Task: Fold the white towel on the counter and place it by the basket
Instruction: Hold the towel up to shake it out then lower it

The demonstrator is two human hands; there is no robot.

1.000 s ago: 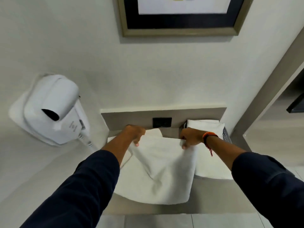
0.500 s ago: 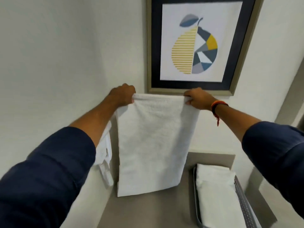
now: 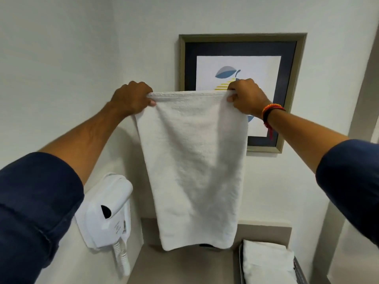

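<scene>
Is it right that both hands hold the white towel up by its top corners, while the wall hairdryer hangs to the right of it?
Not quite. In the head view the hairdryer hangs left of the white towel, not right. The rest holds: the left hand and right hand hold its top corners.

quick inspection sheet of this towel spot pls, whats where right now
surface: grey counter, bare in the middle
job's things: white towel hanging in the air, lower edge just above the counter; basket at the right, folded towels inside
clutter: nothing seen
grippers: left hand and right hand each pinch a top corner of the towel
cables: coiled cord under the wall hair dryer
surroundings: white walls, framed picture behind the towel
</scene>
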